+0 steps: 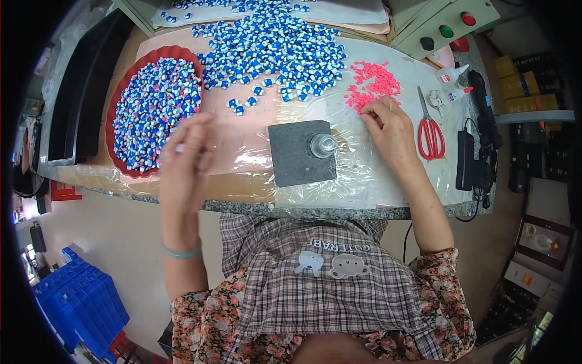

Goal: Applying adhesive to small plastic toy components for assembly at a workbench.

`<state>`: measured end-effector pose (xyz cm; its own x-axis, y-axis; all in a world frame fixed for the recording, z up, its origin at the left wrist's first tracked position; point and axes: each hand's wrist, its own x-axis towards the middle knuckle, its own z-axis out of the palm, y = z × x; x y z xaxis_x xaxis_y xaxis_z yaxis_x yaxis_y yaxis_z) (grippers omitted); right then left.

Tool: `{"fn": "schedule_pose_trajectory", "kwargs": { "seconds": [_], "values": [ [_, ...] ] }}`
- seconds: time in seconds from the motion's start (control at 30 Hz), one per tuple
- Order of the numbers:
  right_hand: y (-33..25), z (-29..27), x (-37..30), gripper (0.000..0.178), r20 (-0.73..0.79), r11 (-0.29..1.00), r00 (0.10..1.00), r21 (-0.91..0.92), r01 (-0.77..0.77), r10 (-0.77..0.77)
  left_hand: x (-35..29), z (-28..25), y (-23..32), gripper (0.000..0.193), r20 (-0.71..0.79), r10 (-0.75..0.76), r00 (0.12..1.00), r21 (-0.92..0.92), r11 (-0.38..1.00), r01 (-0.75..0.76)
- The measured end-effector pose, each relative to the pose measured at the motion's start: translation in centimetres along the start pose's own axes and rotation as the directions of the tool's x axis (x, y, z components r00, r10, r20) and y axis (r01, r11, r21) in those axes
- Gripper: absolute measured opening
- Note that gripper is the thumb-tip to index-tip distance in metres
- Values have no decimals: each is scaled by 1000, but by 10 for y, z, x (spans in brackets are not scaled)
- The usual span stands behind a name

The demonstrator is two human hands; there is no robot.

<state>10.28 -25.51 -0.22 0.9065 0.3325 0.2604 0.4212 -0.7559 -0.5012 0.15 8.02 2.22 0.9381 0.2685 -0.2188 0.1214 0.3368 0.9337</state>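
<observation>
My left hand (pixel 189 148) hovers by the near right rim of a red scalloped tray (pixel 110 130), its fingers curled and smeared by motion. A small pale bit shows at its fingertips, too blurred to name. The tray is heaped with small blue-and-white pieces (pixel 154 103), some with pink dots. My right hand (pixel 390 130) pinches thumb and forefinger together at the near edge of a scatter of small pink pieces (pixel 376 82). What lies between those fingertips is hidden. Between the hands, a dark grey square slab (pixel 294 155) carries a small clear capped bottle (pixel 324 145).
A large pile of blue-and-white pieces (pixel 273 51) spreads at the back. Red-handled scissors (pixel 431 138), small glue bottles (pixel 451 75) and a black power adapter (pixel 465 159) lie at the right. A black tray (pixel 79 91) stands far left; a control box with buttons (pixel 445 30) is behind.
</observation>
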Motion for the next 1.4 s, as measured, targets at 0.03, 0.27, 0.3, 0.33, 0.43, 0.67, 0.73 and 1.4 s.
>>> {"fn": "schedule_pose_trajectory", "kwargs": {
  "seconds": [0.03, 0.27, 0.3, 0.33, 0.43, 0.67, 0.73, 1.4],
  "values": [
    [-3, -1, 1, 6, 1, 1000, 1000, -29, 9, -9, -6, 14, -10, 22, 60, -68, 996, -73, 995, 72],
    [-7, -10, 3, 6, 163, 998, 985, 35, -55, 49, -17, 52, -42, 30, 476, -301, 827, -417, 750, 513],
    [-8, -11, 4, 6, 175, 998, 983, 6, -58, 56, -16, 52, -43, 29, 501, -292, 815, -438, 726, 530],
    [-9, -11, 4, 7, 164, 997, 984, 22, -68, 63, -17, 53, -43, 31, 525, -280, 804, -448, 712, 540],
    [-9, -10, 2, 8, 160, 998, 985, 9, -67, 64, -19, 55, -40, 34, 523, -309, 794, -420, 717, 556],
    [-13, -8, 3, 8, 146, 999, 989, -24, 36, -32, -21, 50, -43, 30, 570, -264, 778, -389, 747, 539],
    [-16, -10, 2, 10, 119, 990, 993, 143, -14, -3, -24, 52, -45, 29, 492, -314, 812, -340, 790, 511],
    [-25, -23, -12, 8, 420, 504, 898, 752, -425, 132, -28, 57, -36, 29, 472, -308, 826, -306, 822, 481]
  ]
}}
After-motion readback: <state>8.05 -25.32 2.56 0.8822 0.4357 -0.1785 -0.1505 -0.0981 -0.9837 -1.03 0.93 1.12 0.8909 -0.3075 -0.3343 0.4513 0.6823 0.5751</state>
